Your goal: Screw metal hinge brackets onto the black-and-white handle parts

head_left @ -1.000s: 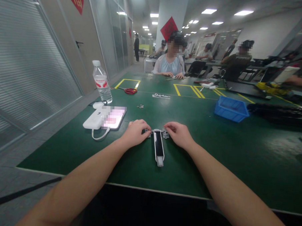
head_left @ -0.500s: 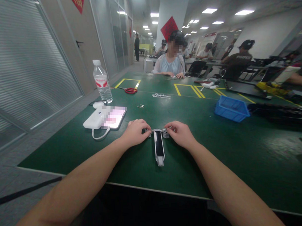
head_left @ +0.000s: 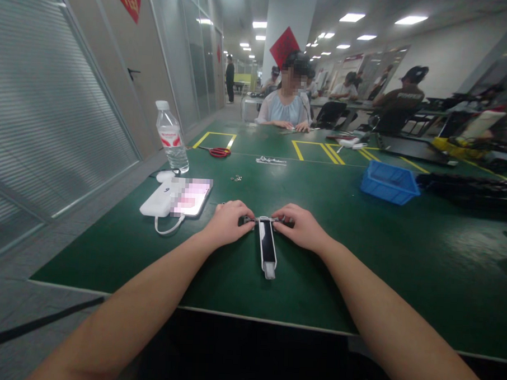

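On the green table directly before me lies a slim, white-rimmed device with a dark face and a pale block at its near end. Across its far end runs a small silvery metal piece, partly covered by my fingers. My left hand is closed, thumb and fingertips pinching the left end of the metal piece. From the other side my right hand grips its right end with bent fingers. Exactly how the metal piece meets the device cannot be made out.
To the left are a white power bank, a phone and a water bottle. Red-handled scissors, tiny metal parts and metal strips lie farther off. A blue bin stands right. Someone sits opposite.
My right hand has shifted slightly left and its fingers now cover more of the right end of the metal piece. My left hand has barely moved.
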The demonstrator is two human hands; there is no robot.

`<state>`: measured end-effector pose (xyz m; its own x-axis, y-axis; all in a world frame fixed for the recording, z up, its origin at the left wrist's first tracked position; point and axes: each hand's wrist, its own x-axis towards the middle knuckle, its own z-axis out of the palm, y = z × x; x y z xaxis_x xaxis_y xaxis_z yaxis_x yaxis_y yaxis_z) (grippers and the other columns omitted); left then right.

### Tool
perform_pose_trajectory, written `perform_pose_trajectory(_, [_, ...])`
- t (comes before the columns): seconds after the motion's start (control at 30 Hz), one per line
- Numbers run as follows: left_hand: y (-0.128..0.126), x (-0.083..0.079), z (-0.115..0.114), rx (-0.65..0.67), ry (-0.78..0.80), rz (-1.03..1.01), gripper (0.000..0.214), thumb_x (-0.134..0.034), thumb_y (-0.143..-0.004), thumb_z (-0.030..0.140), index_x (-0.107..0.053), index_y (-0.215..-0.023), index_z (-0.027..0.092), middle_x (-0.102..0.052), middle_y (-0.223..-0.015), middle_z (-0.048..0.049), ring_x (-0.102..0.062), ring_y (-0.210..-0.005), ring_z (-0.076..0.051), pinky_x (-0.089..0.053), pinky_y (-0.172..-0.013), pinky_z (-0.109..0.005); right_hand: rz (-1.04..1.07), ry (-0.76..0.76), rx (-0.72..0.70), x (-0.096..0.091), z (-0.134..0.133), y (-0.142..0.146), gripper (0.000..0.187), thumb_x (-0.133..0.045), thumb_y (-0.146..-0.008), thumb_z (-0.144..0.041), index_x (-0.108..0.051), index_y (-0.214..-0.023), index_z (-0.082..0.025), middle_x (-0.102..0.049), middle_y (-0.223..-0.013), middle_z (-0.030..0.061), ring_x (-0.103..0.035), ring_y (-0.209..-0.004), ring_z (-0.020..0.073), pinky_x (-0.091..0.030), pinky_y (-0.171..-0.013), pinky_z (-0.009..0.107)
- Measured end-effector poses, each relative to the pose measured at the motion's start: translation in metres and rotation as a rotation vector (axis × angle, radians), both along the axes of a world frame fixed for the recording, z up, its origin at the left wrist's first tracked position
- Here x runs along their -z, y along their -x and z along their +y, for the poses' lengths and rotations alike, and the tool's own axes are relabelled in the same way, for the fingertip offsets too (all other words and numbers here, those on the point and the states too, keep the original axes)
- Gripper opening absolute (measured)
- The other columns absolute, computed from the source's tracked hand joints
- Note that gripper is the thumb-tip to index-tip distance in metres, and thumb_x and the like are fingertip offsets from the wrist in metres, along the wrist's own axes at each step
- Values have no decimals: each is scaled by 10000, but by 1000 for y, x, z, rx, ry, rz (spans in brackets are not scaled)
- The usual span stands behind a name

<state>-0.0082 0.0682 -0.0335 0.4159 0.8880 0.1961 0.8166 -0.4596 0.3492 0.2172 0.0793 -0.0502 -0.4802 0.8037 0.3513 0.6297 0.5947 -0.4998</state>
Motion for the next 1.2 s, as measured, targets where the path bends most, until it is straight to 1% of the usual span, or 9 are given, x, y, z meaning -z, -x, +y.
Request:
perform_pose_trajectory(0.23, [-1, 0, 0, 6, 1, -12, 150, -594, -826, 308, -670, -921, 220, -633, -1018, -40, -545, -1020, -227, -402, -897, -382, 13, 11, -14, 2, 1, -1, 158, -604, -817, -226, -703, -933, -185, -619, -848, 45, -567, -757, 144, -463, -709, 282])
perform_pose_trajectory(0.47, [0, 3, 0, 15, -8, -32, 160, -579, -829, 319, -668, -920, 222, -627, -1014, -41, -542, -1025, -228, -398, -905, -392, 26, 14, -30, 1, 0, -1, 169, -588, -819, -230, -701, -937, -187, -618, -854, 48, -569, -750, 144, -473, -705, 285])
perform_pose_trajectory(0.63, [1, -2, -3, 0, -12, -40, 206, -573, -826, 365, -674, -940, 228, -624, -1022, -49, -536, -1041, -247, -398, -910, -414, 26, 0, -16, 0, -1, -1, 197, -583, -819, -242, -688, -972, -175, -618, -853, 54, -567, -748, 149, -473, -702, 290])
perform_pose_trajectory(0.7, [2, -4, -4, -34, -20, -62, 219, -570, -824, 355, -662, -972, 222, -625, -1046, -52, -537, -1051, -249, -407, -912, -417, 25, -11, 17, -1, 0, -1, 206, -579, -819, -248, -681, -980, -169, -615, -844, 52, -563, -727, 146, -470, -694, 292])
perform_pose_trajectory(0.8, [6, -5, -1, -110, -51, -114, 241, -567, -804, 269, -627, -1029, 206, -624, -1077, -55, -545, -1057, -241, -429, -914, -410, 31, -25, 61, -1, 2, -4, 200, -563, -820, -239, -679, -964, -163, -609, -824, 48, -550, -689, 138, -466, -680, 294])
perform_pose_trajectory(0.97, [19, 2, 11, -266, -120, -136, 417, -529, -721, 93, -555, -1128, 184, -630, -1067, -81, -576, -1027, -236, -467, -912, -399, 47, -17, 108, 0, 5, -9, 204, -548, -819, -225, -678, -967, -170, -617, -810, 44, -555, -692, 143, -466, -683, 298])
perform_pose_trajectory(1.03, [24, 5, 16, -310, -133, -122, 468, -513, -712, 62, -529, -1165, 182, -631, -1096, -92, -581, -1048, -242, -467, -933, -409, 53, -9, 116, 0, 5, -10, 206, -546, -822, -227, -679, -969, -170, -622, -810, 45, -560, -703, 148, -466, -679, 298])
perform_pose_trajectory(1.1, [28, 7, 18, -331, -128, -108, 490, -501, -725, 52, -507, -1196, 185, -631, -1144, -100, -580, -1085, -253, -463, -955, -426, 56, -7, 116, 1, 6, -10, 202, -545, -825, -227, -679, -965, -170, -624, -810, 46, -561, -710, 151, -464, -677, 299])
perform_pose_trajectory(1.2, [31, 7, 18, -333, -79, -97, 499, -479, -759, 51, -482, -1239, 187, -627, -1202, -104, -577, -1129, -267, -459, -974, -431, 59, -3, 115, 1, 6, -10, 195, -542, -829, -219, -677, -962, -172, -622, -806, 45, -559, -712, 152, -461, -680, 300])
